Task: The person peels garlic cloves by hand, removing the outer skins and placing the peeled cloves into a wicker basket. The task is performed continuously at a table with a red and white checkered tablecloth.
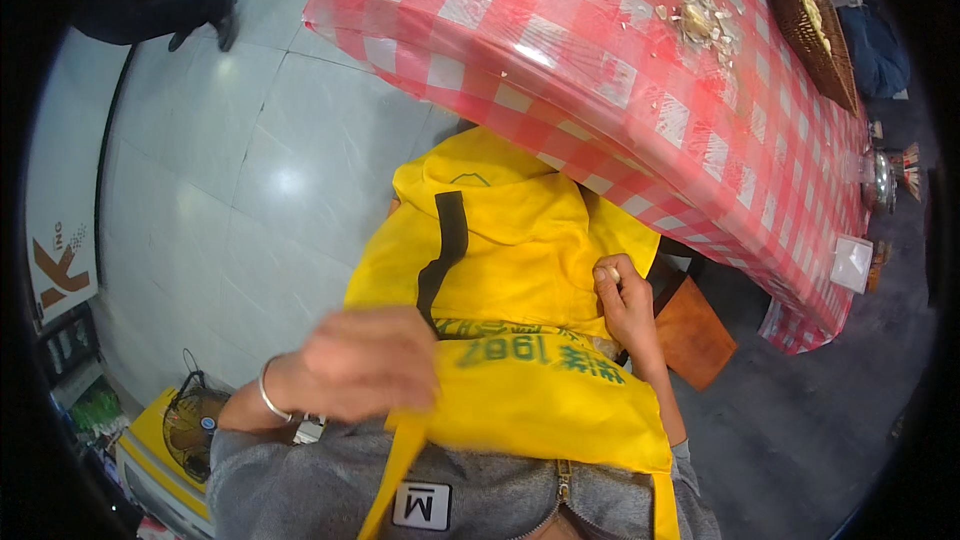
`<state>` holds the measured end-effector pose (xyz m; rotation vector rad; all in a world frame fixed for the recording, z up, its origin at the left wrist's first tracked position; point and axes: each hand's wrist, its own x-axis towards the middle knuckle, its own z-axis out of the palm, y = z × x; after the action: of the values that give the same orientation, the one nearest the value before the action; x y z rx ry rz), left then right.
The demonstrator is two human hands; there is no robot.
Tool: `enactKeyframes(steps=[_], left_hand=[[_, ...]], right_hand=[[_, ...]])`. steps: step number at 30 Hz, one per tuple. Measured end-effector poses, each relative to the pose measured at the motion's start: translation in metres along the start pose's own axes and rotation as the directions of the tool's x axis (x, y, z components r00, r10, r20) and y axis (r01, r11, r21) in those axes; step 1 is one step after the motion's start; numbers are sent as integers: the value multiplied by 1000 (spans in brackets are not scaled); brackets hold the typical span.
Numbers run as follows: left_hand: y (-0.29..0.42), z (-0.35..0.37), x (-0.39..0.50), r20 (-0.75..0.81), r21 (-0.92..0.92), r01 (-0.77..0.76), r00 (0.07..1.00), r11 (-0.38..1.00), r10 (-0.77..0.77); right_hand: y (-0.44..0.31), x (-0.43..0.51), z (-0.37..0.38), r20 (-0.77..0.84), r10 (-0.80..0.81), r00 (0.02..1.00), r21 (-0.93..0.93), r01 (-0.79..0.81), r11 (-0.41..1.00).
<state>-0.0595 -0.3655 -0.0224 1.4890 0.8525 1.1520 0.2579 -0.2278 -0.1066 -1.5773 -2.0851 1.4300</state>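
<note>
A yellow apron (pixel 517 247) with green print covers my lap and chest. My left hand (pixel 361 364), blurred and wearing a silver bangle, is raised over the apron's edge; whether it holds anything is unclear. On the apron near the table's edge, my right hand (pixel 624 294) is closed around a small pale piece, possibly a garlic clove (pixel 614 274), its tip showing by the thumb. A black strap (pixel 451 232) lies across the apron between the hands. On the checkered tablecloth (pixel 540 37) sits a pile of pale peels and cloves (pixel 701 21).
A wicker basket (pixel 840 79) with pale pieces stands at the table's far side. A white box (pixel 851 262) is near its right end. A brown stool (pixel 694 334) stands beside my right arm, a fan (pixel 193 427) at lower left. Another person's shoe (pixel 226 20) shows at upper left.
</note>
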Motion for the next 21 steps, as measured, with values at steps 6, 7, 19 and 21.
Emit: enactKeyframes(steps=[6,7,19,21], left_hand=[[-7,6,32,-614,154,10,785,988,88],[-8,6,43,-618,155,-4,780,988,100],[-7,-18,70,-608,-123,-30,792,992,-51],[-3,-24,83,-659,-286,-83,740,955,-133]], right_hand=[[-20,8,-15,-1,-75,997,61,75,995],[-23,9,-17,-15,-118,993,76,119,990],[-71,1,-47,203,-149,968,297,84,951],[-86,-1,-60,176,-145,974,439,54,897]])
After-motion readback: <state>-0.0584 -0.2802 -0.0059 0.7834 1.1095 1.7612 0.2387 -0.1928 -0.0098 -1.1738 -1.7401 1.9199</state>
